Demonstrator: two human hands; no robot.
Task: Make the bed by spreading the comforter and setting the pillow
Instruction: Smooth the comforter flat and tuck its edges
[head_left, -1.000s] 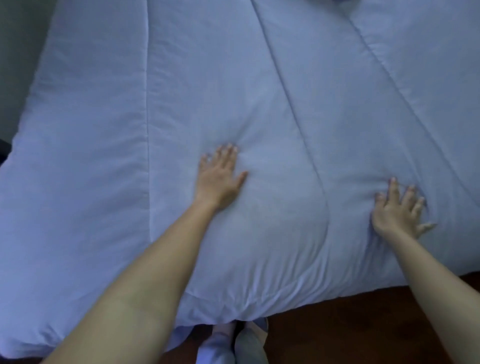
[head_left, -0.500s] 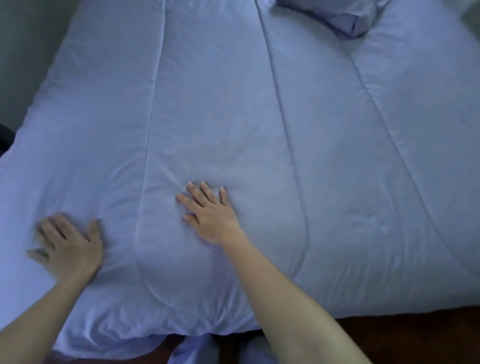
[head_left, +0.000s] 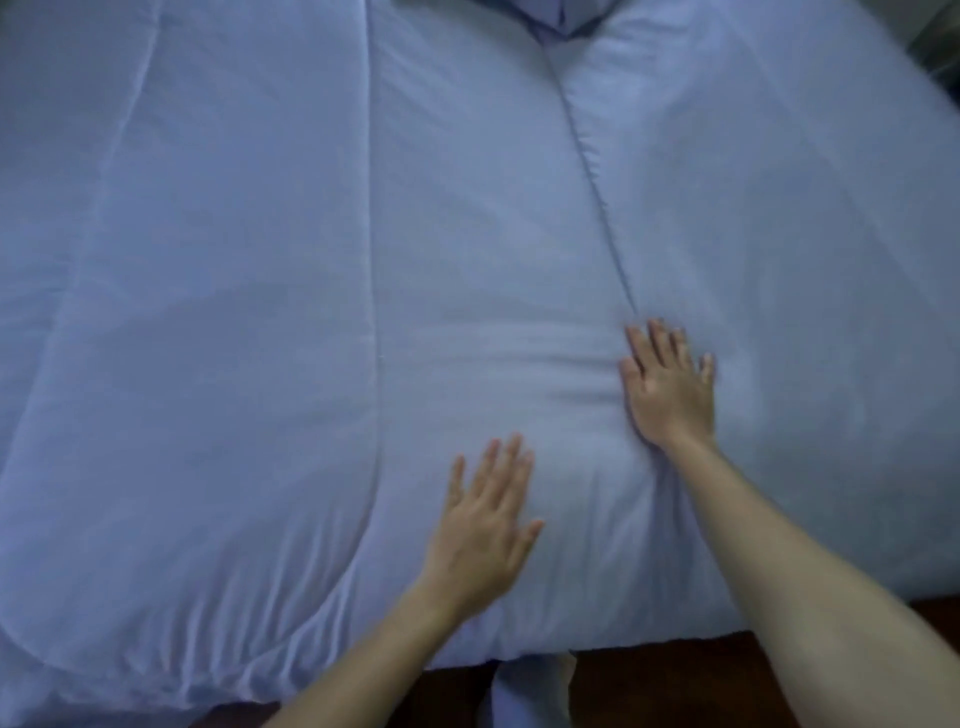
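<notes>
1. Both hands have shifted to the right across the comforter (head_left: 234, 312) since half a second ago. The left hand (head_left: 483, 525) has left the far left part and is now on the middle panel. The right hand (head_left: 670, 384) has gone from that panel to the stitched seam (head_left: 592, 156) on the right.
2. Each hand lies flat, palm down, with straight fingers a little spread. They press on the cloth and grip nothing.
3. The comforter covers the whole bed in view. Its near edge hangs just in front of the person, above the dark floor (head_left: 675, 686).
4. The pillow (head_left: 558, 15) shows only as a small piece at the top edge, well apart from both hands and straight ahead of the fingertips. How it lies I cannot tell.
5. The relation that matters: some soft folds (head_left: 519, 364) lie crosswise between the right hand and the middle of the panel, while the long axis of the comforter runs away from the person toward the pillow. The folds begin just to the left of the right hand and beyond the fingertips of the left hand.
6. I judge that smoothing is nearly finished. A stroke along the long axis, away from the body, should flatten these folds, and the right hand is the nearer one.
</notes>
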